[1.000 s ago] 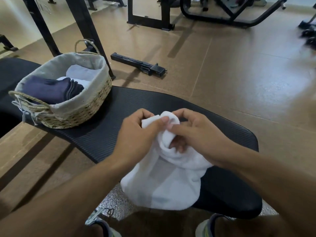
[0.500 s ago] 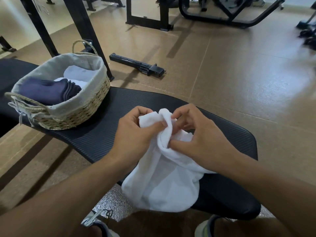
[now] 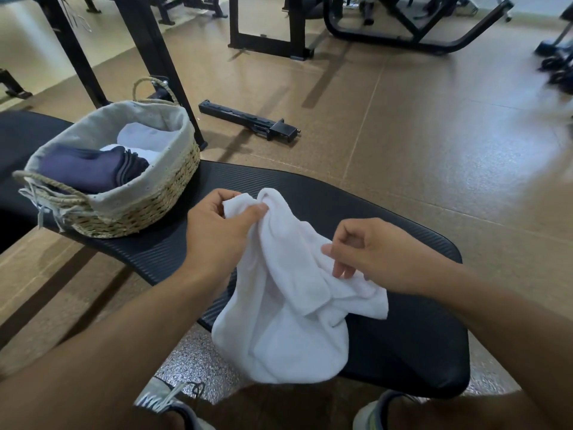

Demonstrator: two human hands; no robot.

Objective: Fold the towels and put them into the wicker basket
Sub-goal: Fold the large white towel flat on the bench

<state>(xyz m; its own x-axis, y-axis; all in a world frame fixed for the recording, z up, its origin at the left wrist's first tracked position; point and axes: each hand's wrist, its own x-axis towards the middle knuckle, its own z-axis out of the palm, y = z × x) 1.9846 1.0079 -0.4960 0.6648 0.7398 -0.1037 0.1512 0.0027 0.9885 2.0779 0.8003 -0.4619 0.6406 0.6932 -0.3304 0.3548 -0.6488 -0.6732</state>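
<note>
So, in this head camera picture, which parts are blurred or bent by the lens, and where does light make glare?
Head view: the dumbbells at the far right edge are smeared by blur; the wide lens bends the black bench pad and the rack posts; the floor shows pale glare on the right; the white towel and wicker basket are sharp, with soft shadows.
</note>
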